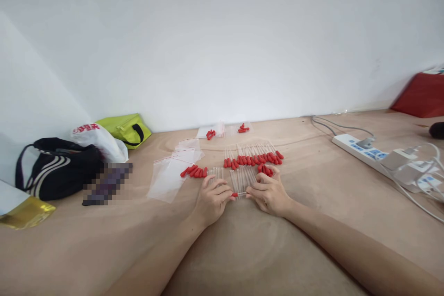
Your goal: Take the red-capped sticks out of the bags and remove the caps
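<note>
My left hand (215, 198) pinches a red rubber bulb (235, 194) between thumb and fingers. Opposite it, my right hand (268, 190) grips a thin clear dropper tube (242, 194) that lies level between the two hands; whether the bulb is seated on the tube is too small to tell. Just beyond my fingers lie bare clear tubes (239, 176). Loose red bulbs (194, 171) sit left of them, and a few more (265, 169) lie by my right fingertips, partly hidden. A row of droppers with red bulbs (255, 160) stretches behind, bulbs toward me.
Clear zip bags (168, 173) lie at the left; two bags with red bulbs (211, 134) are by the wall. Farther left are a black pouch (65, 166), a white plastic bag (104, 143) and a lime-green bag (121, 127). A power strip (360, 150) with cables occupies the right.
</note>
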Motion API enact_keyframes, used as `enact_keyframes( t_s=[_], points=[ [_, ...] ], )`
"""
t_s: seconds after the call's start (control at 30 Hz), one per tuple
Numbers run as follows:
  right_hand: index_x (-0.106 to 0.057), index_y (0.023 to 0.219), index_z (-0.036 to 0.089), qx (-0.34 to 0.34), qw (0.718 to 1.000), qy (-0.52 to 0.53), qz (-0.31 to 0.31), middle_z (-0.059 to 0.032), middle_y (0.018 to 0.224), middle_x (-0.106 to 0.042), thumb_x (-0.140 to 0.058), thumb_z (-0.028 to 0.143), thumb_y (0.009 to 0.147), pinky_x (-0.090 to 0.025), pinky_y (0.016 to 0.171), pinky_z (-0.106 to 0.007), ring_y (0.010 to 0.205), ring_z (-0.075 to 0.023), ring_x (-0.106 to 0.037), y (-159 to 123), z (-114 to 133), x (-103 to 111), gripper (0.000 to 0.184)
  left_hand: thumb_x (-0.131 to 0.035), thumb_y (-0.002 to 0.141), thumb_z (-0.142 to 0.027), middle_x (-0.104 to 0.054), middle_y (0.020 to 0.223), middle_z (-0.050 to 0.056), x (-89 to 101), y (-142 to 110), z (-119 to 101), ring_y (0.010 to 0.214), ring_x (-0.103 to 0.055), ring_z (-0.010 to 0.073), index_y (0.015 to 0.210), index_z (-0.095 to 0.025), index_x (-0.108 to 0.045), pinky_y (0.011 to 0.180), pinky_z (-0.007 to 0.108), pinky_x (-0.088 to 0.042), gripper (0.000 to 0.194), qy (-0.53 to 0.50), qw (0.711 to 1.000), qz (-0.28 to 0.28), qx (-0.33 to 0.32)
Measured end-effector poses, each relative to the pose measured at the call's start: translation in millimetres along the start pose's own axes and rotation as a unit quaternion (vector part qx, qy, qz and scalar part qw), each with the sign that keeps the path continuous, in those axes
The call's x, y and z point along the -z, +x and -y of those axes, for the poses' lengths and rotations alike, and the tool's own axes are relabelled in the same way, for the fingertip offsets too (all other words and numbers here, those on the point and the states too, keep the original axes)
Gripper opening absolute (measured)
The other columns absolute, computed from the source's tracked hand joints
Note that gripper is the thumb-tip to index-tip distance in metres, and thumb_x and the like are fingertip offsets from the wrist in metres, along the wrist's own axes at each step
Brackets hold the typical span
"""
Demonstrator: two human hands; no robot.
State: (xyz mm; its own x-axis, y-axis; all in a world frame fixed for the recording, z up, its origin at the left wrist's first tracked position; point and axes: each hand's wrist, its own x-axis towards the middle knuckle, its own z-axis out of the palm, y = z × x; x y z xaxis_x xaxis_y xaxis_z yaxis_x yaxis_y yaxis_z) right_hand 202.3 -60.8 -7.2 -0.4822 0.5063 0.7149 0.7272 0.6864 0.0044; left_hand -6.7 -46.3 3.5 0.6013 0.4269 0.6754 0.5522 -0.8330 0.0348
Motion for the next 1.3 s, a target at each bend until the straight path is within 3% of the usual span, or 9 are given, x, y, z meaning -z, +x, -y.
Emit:
enact_keyframes(
  t_s=[0.4, 0.53, 0.63, 0.73, 0.9, 1.1, 1.3],
  points=[
    [-0.061, 0.075, 0.024, 0.012, 0.999, 0.03, -0.013, 0.0049, 0.053, -0.055, -0.046, 0.028, 0.084, -0.016, 0.091, -0.041, 0.069, -0.0117, -0.046, -4, -1, 1, 0.019, -0.047, 0.084, -0.018, -0.067, 0.071, -0.004, 1.0, 1, -4, 0.073, -0.058, 0.0127, 0.071, -0.02, -0.059, 0.08, 0.034, -0.034, 0.018, 0.01, 0.999, -0.01, -0.041],
    [-0.062, 0.072, 0.023, -0.008, 0.999, 0.043, -0.025, 0.0044, 0.053, -0.056, -0.047, 0.029, 0.083, -0.016, 0.092, -0.041, 0.07, -0.0122, -0.048, -9, -11, 5, 0.02, -0.047, 0.083, -0.015, -0.067, 0.071, -0.002, 9.2, -7, 3, 0.069, -0.056, 0.0125, 0.073, -0.019, -0.058, 0.073, 0.031, -0.037, 0.015, 0.017, 0.999, -0.034, -0.029],
    [-0.064, 0.074, 0.024, -0.069, 0.996, 0.034, -0.042, 0.0039, 0.055, -0.057, -0.048, 0.029, 0.083, -0.018, 0.091, -0.039, 0.069, -0.0119, -0.048, -13, -20, 6, 0.019, -0.05, 0.082, -0.016, -0.065, 0.077, 0.0, 18.5, -16, 16, 0.072, -0.055, 0.0135, 0.08, -0.02, -0.059, 0.07, 0.029, -0.04, 0.01, 0.031, 0.998, -0.051, 0.016],
    [-0.065, 0.082, 0.025, -0.112, 0.992, 0.016, -0.054, 0.0032, 0.058, -0.06, -0.049, 0.03, 0.083, -0.022, 0.086, -0.036, 0.066, -0.0114, -0.047, -11, -21, 0, 0.017, -0.046, 0.084, -0.019, -0.059, 0.088, 0.004, 22.6, -21, 31, 0.079, -0.055, 0.0142, 0.091, -0.019, -0.06, 0.072, 0.028, -0.045, 0.015, 0.037, 0.989, -0.097, 0.104],
    [-0.064, 0.094, 0.02, -0.142, 0.988, -0.033, -0.043, -0.0001, 0.065, -0.062, -0.044, 0.022, 0.083, -0.023, 0.081, -0.034, 0.067, -0.0122, -0.049, -3, -15, -12, 0.022, -0.04, 0.082, -0.025, -0.05, 0.087, 0.01, 25.0, -22, 69, 0.083, -0.053, 0.0196, 0.095, -0.013, -0.061, 0.075, 0.034, -0.047, 0.028, 0.119, 0.938, -0.167, 0.28],
    [-0.065, 0.085, 0.021, -0.162, 0.983, -0.048, -0.075, 0.0017, 0.056, -0.058, -0.047, 0.02, 0.08, -0.022, 0.075, -0.033, 0.064, -0.0122, -0.048, 4, -12, -19, 0.019, -0.048, 0.071, -0.032, -0.057, 0.074, 0.003, 33.6, -27, 106, 0.06, -0.055, 0.0149, 0.105, -0.013, -0.052, 0.061, 0.029, -0.048, 0.039, 0.049, 0.884, -0.115, 0.45],
    [-0.066, 0.079, 0.022, -0.156, 0.985, -0.04, -0.07, 0.0017, 0.056, -0.059, -0.049, 0.02, 0.078, -0.022, 0.074, -0.033, 0.064, -0.0122, -0.046, 6, -11, -24, 0.017, -0.05, 0.068, -0.039, -0.066, 0.077, 0.005, 29.1, -27, 109, 0.076, -0.061, 0.021, 0.084, -0.018, -0.057, 0.069, 0.032, -0.047, 0.028, 0.092, 0.872, -0.062, 0.476]
  ],
)
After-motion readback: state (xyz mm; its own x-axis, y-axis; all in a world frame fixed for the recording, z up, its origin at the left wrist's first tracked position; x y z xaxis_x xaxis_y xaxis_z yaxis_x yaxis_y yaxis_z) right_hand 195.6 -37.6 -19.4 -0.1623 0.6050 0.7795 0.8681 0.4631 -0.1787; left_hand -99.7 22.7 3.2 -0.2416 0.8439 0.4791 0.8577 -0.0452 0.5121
